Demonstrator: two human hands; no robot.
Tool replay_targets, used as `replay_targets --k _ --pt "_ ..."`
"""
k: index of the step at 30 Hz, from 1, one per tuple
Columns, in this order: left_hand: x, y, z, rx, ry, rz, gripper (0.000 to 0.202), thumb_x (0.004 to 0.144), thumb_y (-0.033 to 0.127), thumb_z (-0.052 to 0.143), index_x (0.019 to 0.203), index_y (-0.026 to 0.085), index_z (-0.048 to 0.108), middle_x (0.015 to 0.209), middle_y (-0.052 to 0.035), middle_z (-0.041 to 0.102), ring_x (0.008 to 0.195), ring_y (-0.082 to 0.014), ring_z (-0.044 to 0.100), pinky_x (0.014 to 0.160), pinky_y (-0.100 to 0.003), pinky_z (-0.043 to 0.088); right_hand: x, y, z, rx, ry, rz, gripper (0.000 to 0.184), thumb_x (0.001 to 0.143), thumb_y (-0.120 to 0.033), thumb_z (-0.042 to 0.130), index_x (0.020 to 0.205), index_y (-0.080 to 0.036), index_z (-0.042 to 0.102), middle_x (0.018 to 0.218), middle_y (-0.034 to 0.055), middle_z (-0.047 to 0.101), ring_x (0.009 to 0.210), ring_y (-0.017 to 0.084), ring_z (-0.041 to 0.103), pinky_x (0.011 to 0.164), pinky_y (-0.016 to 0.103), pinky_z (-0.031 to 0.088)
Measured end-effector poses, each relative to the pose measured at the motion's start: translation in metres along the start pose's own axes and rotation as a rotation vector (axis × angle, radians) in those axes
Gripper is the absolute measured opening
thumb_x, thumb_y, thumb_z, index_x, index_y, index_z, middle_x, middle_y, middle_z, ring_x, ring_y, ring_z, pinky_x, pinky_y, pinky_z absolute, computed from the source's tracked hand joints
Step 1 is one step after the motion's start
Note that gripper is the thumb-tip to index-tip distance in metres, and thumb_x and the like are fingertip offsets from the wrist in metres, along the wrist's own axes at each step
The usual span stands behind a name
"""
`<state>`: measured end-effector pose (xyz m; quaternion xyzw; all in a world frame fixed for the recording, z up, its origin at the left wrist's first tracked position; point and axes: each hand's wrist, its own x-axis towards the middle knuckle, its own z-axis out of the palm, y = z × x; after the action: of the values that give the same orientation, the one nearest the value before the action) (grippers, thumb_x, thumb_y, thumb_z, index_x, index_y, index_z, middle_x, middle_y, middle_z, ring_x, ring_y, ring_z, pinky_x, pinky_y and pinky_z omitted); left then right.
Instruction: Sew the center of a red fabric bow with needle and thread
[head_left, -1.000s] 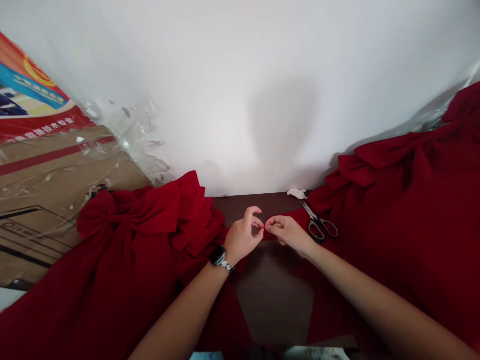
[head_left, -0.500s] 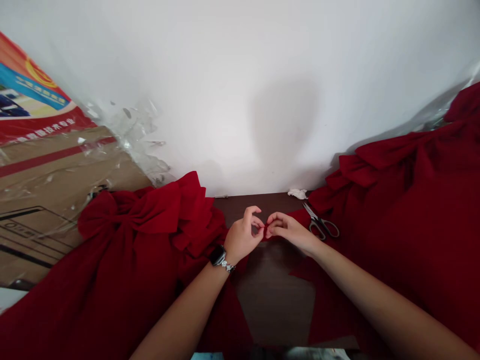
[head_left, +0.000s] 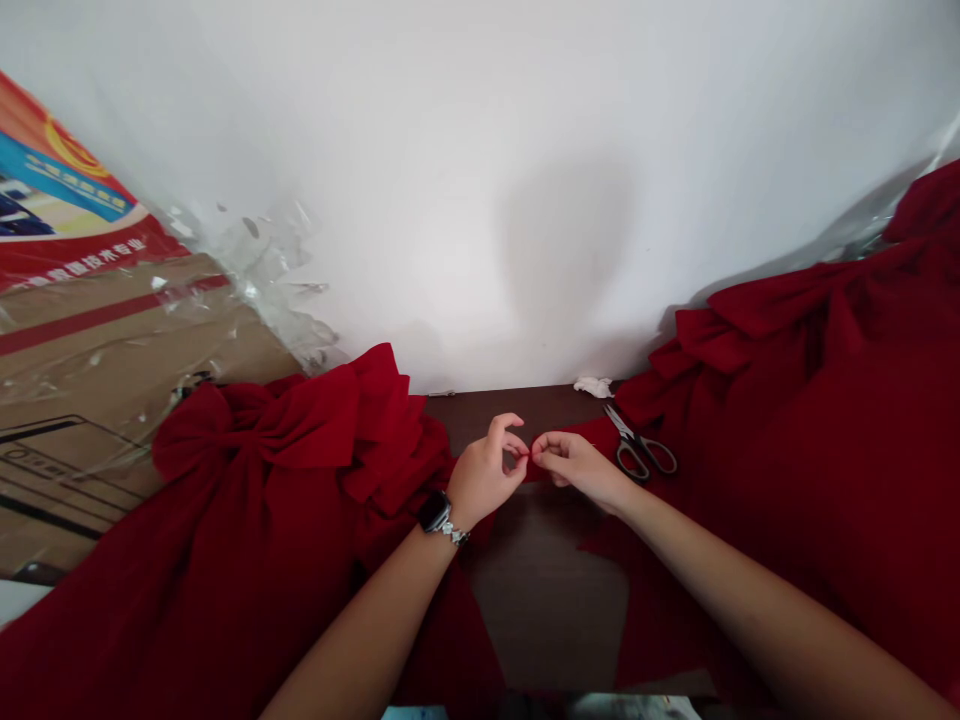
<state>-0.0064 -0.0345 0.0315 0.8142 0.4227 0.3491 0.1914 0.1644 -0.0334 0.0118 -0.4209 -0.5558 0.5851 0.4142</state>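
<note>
Fingertip to fingertip, my left hand (head_left: 482, 482) and my right hand (head_left: 583, 470) meet just above the dark table. Each is closed in a pinch on a small bit of red cloth (head_left: 534, 472); whether a thread is held with it cannot be seen. The left index finger is raised and curved away from the pinch. A watch (head_left: 435, 511) and a bracelet (head_left: 454, 531) circle my left wrist. Just right of my right hand lie scissors (head_left: 642, 446) with dark handles, blades slightly apart and pointing toward the wall, on red cloth.
Large red fabric bows (head_left: 259, 430) are heaped at the left, and more red bows (head_left: 795, 310) rise at the right. A cardboard box (head_left: 112, 380) under clear plastic stands far left. Crumpled white tissue (head_left: 594, 386) lies against the white wall (head_left: 420, 180). Dark tabletop (head_left: 555, 590) shows between the heaps.
My right hand's fingers have drawn into a tighter pinch, turning slightly. My left hand stays nearly in place. The view has shifted very slightly.
</note>
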Motion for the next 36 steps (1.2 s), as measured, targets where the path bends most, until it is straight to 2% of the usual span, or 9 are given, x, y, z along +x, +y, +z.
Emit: replay_targets --k 3,9,16,25,30,32,36 --pt "0.002 0.000 -0.005 -0.104 0.050 -0.009 0.043 0.078 0.014 0.055 0.115 0.024 0.038 0.091 -0.0006 0.070 0.065 -0.0107 0.064 0.061 -0.022 0.052 0.001 0.000 0.000 -0.019 0.020 0.012 0.024 0.065 -0.036 0.062 0.074 -0.015 0.055 0.054 -0.0075 0.043 0.041 0.004 0.032 0.041 0.017 0.024" --pt "0.007 -0.002 -0.011 -0.252 0.148 -0.082 0.035 0.081 0.012 0.048 0.113 0.022 0.039 0.088 -0.0035 0.069 0.078 -0.0136 0.066 0.060 -0.020 0.051 0.002 -0.001 -0.001 -0.029 0.054 0.051 0.020 0.061 -0.033 0.056 0.071 -0.016 0.055 0.050 -0.0084 0.040 0.035 0.003 0.027 0.035 0.018 0.019" --pt "0.006 -0.002 -0.010 -0.235 0.110 -0.079 0.036 0.080 0.009 0.047 0.112 0.023 0.040 0.089 -0.0026 0.069 0.080 -0.0137 0.065 0.063 -0.022 0.050 0.000 -0.003 -0.002 -0.008 0.073 0.063 0.021 0.061 -0.033 0.062 0.071 -0.015 0.059 0.048 -0.0084 0.041 0.033 0.003 0.026 0.033 0.018 0.017" --pt "0.005 -0.003 -0.010 -0.220 0.046 -0.076 0.032 0.081 0.011 0.047 0.111 0.023 0.041 0.089 -0.0013 0.069 0.075 -0.0130 0.065 0.065 -0.023 0.049 -0.005 -0.009 0.001 0.119 0.094 0.088 0.036 0.056 -0.040 0.078 0.076 -0.012 0.066 0.041 -0.0093 0.038 0.034 0.003 0.020 0.033 0.019 0.018" --pt "0.006 -0.002 -0.011 -0.224 0.033 -0.063 0.030 0.080 0.012 0.047 0.109 0.021 0.046 0.087 -0.0014 0.069 0.074 -0.0129 0.064 0.064 -0.023 0.049 -0.006 -0.009 0.002 0.147 0.103 0.082 0.039 0.054 -0.042 0.081 0.076 -0.012 0.067 0.040 -0.0088 0.038 0.034 0.003 0.020 0.033 0.019 0.016" --pt "0.007 -0.001 -0.012 -0.217 0.036 -0.053 0.025 0.080 0.013 0.049 0.104 0.020 0.053 0.085 -0.0026 0.069 0.074 -0.0137 0.064 0.062 -0.023 0.048 -0.007 -0.011 0.002 0.149 0.102 0.079 0.039 0.054 -0.042 0.081 0.076 -0.012 0.068 0.040 -0.0085 0.038 0.034 0.003 0.020 0.034 0.019 0.015" --pt "0.008 0.002 -0.015 -0.243 -0.002 -0.040 0.014 0.079 0.019 0.054 0.080 0.016 0.067 0.079 -0.0057 0.069 0.072 -0.0155 0.063 0.061 -0.024 0.048 -0.009 -0.015 0.001 0.132 0.123 0.068 0.038 0.055 -0.042 0.080 0.075 -0.012 0.069 0.039 -0.0081 0.039 0.034 0.003 0.021 0.035 0.020 0.015"
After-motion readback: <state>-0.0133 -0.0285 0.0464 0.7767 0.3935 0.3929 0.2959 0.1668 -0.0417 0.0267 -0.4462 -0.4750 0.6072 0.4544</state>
